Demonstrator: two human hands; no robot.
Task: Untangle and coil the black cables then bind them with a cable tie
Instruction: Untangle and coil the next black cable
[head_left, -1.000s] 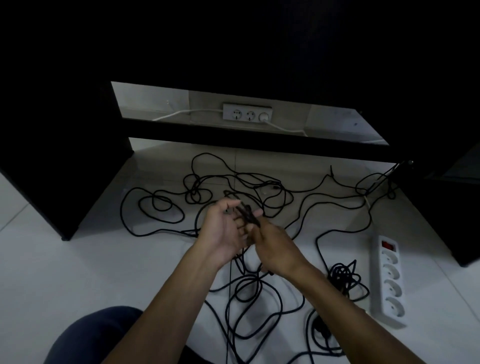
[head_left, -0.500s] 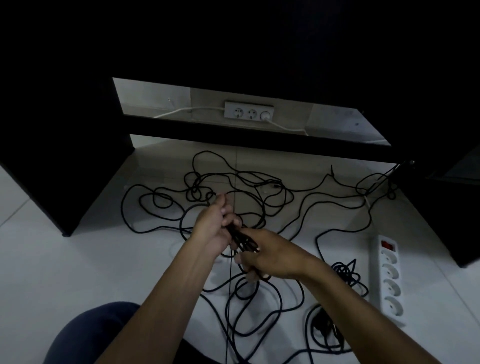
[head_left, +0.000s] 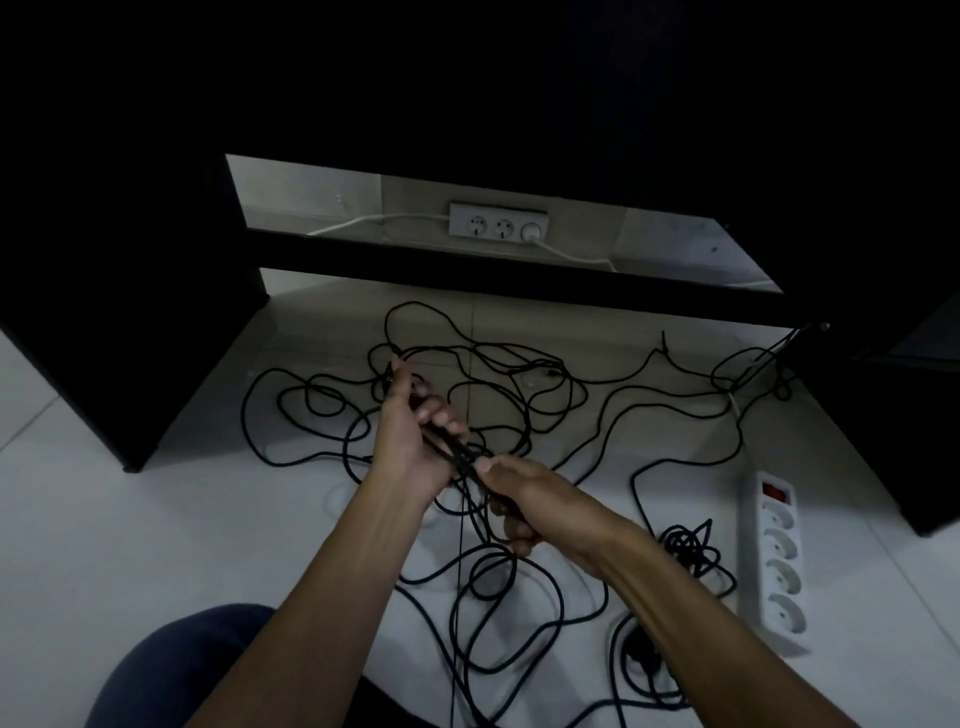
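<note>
Shifted slightly since half a second ago: left hand higher, gripping bunched black cables; right hand curled round same strands below. Remaining loops tangled across floor. White power strip at right.

Reaching forward with both bare forearms, converging toward twelve o'clock. Curling the fingers of the left hand around a bunch of thin black cable strands, palm turned right. Pinching the same strands with the right hand at its four o'clock, knuckles up.
</note>
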